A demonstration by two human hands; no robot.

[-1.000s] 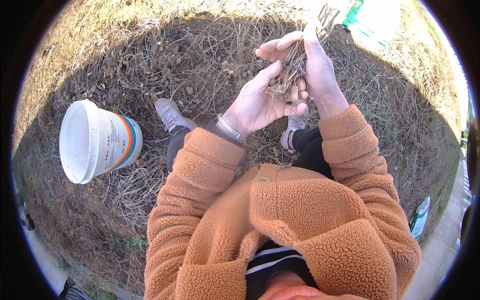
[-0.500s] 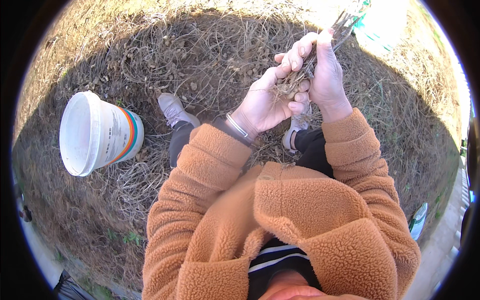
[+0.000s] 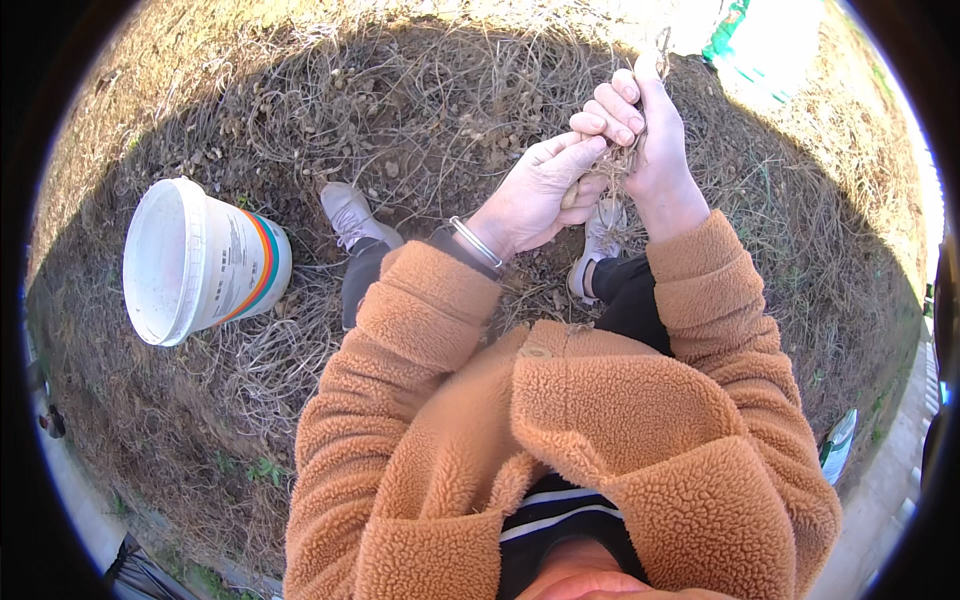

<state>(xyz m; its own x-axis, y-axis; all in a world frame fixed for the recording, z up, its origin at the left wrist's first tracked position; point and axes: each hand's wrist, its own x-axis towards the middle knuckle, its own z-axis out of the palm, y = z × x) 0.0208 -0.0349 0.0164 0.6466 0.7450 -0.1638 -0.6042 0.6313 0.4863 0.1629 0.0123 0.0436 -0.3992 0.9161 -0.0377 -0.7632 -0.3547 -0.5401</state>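
In front of me, my two hands meet over a bunch of dry peanut stems (image 3: pixel 652 130). My right hand (image 3: pixel 655 150) is wrapped round the stems, thumb upward and curled fingers toward the left. My left hand (image 3: pixel 540 195), with a silver bangle at the wrist, is closed at the root end, thumb and fingers pinched together. A tan peanut pod (image 3: pixel 571 194) shows between its fingers. Thin dry roots (image 3: pixel 622 160) hang between the hands. How many pods are there is hidden by the fingers.
A white bucket (image 3: pixel 215 265) with orange and teal stripes stands at the left. Dry vines (image 3: pixel 280 370) and bare soil (image 3: pixel 415 165) cover the ground round my shoes (image 3: pixel 350 215). A green-and-white bag (image 3: pixel 730 40) lies far right, and a bottle-like object (image 3: pixel 838 445) near right.
My left hand has turned from palm-up and loosely open to a closed pinch at the roots. The stem bunch has tilted and shows less beyond my right hand.
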